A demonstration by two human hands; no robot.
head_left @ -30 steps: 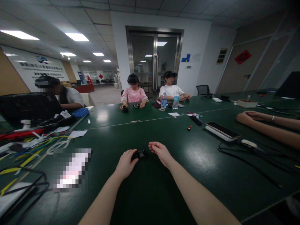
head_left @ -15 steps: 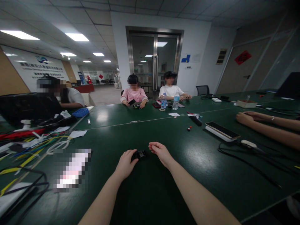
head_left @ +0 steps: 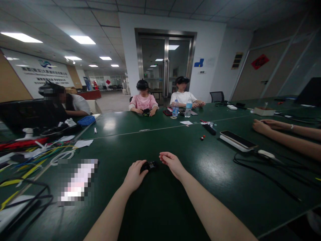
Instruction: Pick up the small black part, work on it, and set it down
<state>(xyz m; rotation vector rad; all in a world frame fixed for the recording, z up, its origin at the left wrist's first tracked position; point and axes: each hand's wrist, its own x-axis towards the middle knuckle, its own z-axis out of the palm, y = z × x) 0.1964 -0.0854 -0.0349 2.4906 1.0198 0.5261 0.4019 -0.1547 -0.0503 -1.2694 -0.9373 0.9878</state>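
Note:
My left hand (head_left: 134,174) rests on the dark green table (head_left: 160,207) with its fingers closed round a small black part (head_left: 149,165). My right hand (head_left: 171,162) hovers just right of that part, fingers curled together in a loose pinch; whether anything is between them I cannot make out. Both forearms reach in from the bottom edge.
Yellow, green and black cables (head_left: 30,164) pile up at the left. A phone on a white power strip (head_left: 238,140) and a black cord (head_left: 265,169) lie at the right, near another person's forearms (head_left: 286,134). Three other people sit at the far and left sides, with two water bottles (head_left: 182,108).
My hands have stayed where they were. The person in pink at the far side has brought both hands together over a dark object.

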